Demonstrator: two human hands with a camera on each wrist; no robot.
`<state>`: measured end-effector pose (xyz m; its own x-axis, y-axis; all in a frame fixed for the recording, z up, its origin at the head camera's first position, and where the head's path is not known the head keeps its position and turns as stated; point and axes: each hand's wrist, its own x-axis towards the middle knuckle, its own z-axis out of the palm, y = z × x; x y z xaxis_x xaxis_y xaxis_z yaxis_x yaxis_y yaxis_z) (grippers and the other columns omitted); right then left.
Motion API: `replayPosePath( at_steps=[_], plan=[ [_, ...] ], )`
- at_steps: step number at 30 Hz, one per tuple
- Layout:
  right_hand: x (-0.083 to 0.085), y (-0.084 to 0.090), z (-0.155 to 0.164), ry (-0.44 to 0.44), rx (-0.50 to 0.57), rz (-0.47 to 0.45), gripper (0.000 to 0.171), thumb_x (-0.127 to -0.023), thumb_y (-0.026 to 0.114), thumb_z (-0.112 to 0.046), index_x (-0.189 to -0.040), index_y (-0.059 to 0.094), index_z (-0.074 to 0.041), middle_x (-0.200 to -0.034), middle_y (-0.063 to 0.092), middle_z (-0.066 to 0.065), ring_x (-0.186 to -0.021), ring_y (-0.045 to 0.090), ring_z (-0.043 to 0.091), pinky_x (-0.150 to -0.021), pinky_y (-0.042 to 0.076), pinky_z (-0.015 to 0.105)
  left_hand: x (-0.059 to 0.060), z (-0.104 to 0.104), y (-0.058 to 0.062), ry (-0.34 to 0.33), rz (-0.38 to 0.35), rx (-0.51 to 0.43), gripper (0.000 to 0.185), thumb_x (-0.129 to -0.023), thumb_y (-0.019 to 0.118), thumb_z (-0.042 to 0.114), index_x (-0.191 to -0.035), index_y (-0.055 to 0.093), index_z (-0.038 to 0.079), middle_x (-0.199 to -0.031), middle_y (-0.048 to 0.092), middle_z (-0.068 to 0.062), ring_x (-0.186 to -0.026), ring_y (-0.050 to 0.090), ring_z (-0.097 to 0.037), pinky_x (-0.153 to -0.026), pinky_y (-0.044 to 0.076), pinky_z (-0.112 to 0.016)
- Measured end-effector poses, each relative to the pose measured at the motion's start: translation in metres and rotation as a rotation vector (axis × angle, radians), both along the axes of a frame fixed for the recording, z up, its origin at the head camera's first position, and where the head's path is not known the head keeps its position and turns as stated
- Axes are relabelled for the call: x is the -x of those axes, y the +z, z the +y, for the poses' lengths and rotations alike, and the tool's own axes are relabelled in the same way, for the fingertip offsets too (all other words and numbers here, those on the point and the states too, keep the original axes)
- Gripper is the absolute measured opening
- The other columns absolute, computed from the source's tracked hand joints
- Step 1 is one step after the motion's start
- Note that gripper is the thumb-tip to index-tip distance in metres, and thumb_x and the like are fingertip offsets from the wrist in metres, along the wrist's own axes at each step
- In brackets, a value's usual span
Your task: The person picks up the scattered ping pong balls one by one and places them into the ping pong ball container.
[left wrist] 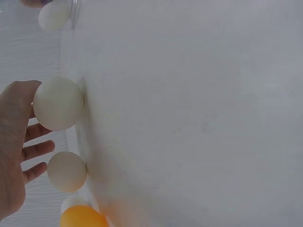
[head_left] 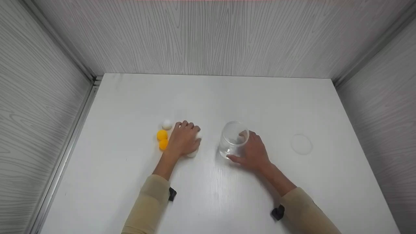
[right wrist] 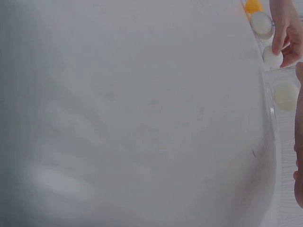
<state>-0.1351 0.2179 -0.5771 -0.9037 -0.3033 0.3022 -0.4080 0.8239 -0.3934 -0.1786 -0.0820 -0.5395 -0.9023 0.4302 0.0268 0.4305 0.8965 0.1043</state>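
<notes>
My left hand (head_left: pixel 184 139) pinches a white ping-pong ball (right wrist: pixel 272 57) between thumb and fingers, low over the table. A second white ball (head_left: pixel 192 153) lies close under that hand. To its left are two orange ping-pong balls (head_left: pixel 162 135) and another white ball (head_left: pixel 167 124). My right hand (head_left: pixel 255 151) grips a clear round jar (head_left: pixel 229 148) from its right side, thumb at the front and fingers around the back. The jar stands upright with its mouth uncovered. In the right wrist view, a white ball (right wrist: pixel 285 97) shows through the jar's clear wall.
A thin, translucent round lid or ring (head_left: pixel 301 144) lies flat to the right of my right hand. The white table (head_left: pixel 208 201) has grey wood-grain panels (head_left: pixel 208 39) standing at its back and both sides.
</notes>
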Motion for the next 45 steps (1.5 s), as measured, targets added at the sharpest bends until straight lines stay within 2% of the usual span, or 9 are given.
replayPosePath(
  at_steps=[10,16,24,39,45],
  plan=[
    [-0.001,0.001,-0.001,-0.025,0.003,-0.044,0.093,-0.072,0.085,-0.062,-0.132,0.054,0.001,-0.124,0.065,0.016,-0.116,0.061,0.037,-0.104,0.051,0.053,0.000,0.002,-0.001,-0.011,-0.001,-0.019,0.042,-0.102,0.061,0.040,-0.133,0.067,0.013,-0.128,0.072,-0.012,-0.121,0.062,-0.034,-0.111,0.050,-0.050],
    [0.000,-0.001,0.000,-0.019,0.004,-0.027,0.093,-0.071,0.084,-0.063,-0.132,0.054,0.001,-0.124,0.065,0.016,-0.114,0.061,0.037,-0.101,0.052,0.053,0.000,0.002,0.001,-0.024,0.014,-0.030,0.040,-0.102,0.062,0.040,-0.130,0.069,0.012,-0.124,0.073,-0.011,-0.117,0.063,-0.033,-0.107,0.052,-0.048],
    [0.000,-0.002,0.000,0.003,0.006,0.013,0.094,-0.071,0.083,-0.064,-0.132,0.053,0.002,-0.123,0.065,0.017,-0.111,0.062,0.038,-0.098,0.054,0.055,-0.003,0.004,0.009,-0.035,0.054,-0.033,0.040,-0.102,0.061,0.042,-0.131,0.068,0.014,-0.125,0.073,-0.010,-0.117,0.063,-0.031,-0.107,0.053,-0.047],
    [-0.001,0.001,-0.001,-0.027,0.000,-0.004,0.094,-0.070,0.085,-0.063,-0.131,0.055,0.001,-0.122,0.065,0.015,-0.112,0.063,0.036,-0.100,0.053,0.054,-0.009,0.005,0.025,-0.066,0.112,-0.211,0.034,-0.099,0.067,0.036,-0.125,0.071,0.014,-0.119,0.074,-0.009,-0.112,0.065,-0.031,-0.102,0.055,-0.046],
    [0.000,0.000,-0.001,-0.019,-0.017,0.016,0.093,-0.071,0.085,-0.063,-0.130,0.056,0.002,-0.122,0.065,0.015,-0.111,0.062,0.036,-0.099,0.054,0.053,-0.012,0.007,0.029,-0.084,0.158,-0.246,0.033,-0.099,0.068,0.034,-0.123,0.070,0.013,-0.117,0.074,-0.008,-0.110,0.065,-0.031,-0.101,0.056,-0.045]
  ],
)
